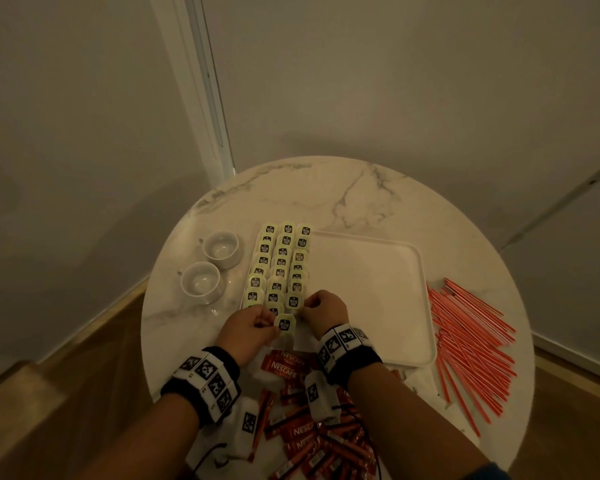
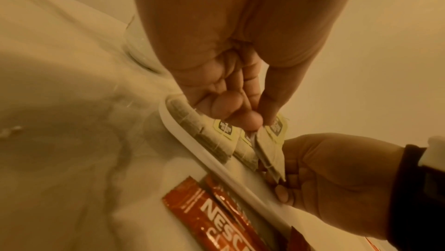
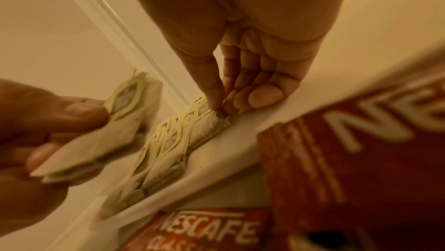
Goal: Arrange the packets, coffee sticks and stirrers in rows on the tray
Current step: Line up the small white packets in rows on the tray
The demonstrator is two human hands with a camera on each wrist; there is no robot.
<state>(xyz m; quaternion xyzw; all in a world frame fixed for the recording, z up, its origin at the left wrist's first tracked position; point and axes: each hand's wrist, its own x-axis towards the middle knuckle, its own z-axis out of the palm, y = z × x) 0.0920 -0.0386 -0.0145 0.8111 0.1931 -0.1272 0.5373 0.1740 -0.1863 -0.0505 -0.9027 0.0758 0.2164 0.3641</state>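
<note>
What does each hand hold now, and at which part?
The left hand pinches a tea bag packet at its left edge. The right hand pinches the near corner of a packet already lying in the rows on the tray.

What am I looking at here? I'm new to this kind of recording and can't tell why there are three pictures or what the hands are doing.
No machine here: a person works with bare hands and wears three cameras. The wide picture comes from the head, looking down; the two close, yellowish ones come from the wrists, looking along the fingers.

On the round marble table stands a white tray with three rows of tea bag packets along its left side. Beside it lie two white cups, red stirrers and red Nescafe coffee sticks.

The left hand pinches a small stack of packets. The right hand pinches the corner of a laid packet at the tray's near edge.
</note>
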